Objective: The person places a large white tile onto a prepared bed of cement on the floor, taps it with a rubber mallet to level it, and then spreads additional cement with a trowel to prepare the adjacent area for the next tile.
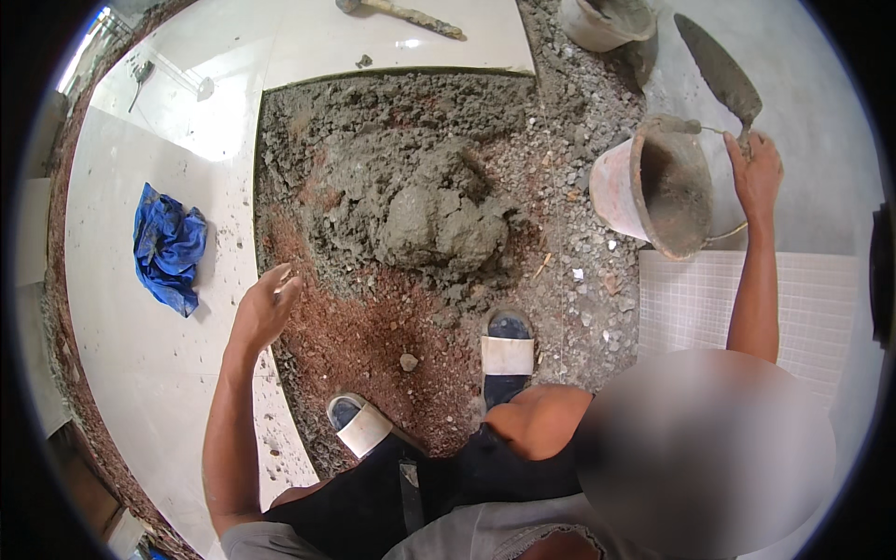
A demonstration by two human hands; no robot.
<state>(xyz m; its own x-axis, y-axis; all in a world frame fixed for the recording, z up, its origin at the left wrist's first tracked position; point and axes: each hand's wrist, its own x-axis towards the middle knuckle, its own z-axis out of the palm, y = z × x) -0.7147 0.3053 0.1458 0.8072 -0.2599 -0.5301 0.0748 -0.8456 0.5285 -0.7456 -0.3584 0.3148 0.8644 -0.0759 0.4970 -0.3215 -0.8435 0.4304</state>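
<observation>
My right hand [758, 177] is closed around the handle end of a pointed trowel [717, 73], whose mortar-smeared blade points away to the far left. Just left of that hand, a mortar-coated bucket [620, 189] lies tipped with its mouth toward the hand; its wire handle reaches close to my fingers. My left hand [267, 308] hovers by the tile edge, fingers loosely apart and holding nothing. Between the hands, a heap of wet grey mortar [439, 219] sits on the rough bed of mortar and reddish soil.
A crumpled blue cloth [168, 247] lies on the glossy white tiles [121, 345] at left. A hammer [411, 17] rests on the far tile. Another bucket [607, 21] stands at the far right. Small-grid tile [686, 299] borders the gravel [588, 327]. My sandalled feet are near the heap.
</observation>
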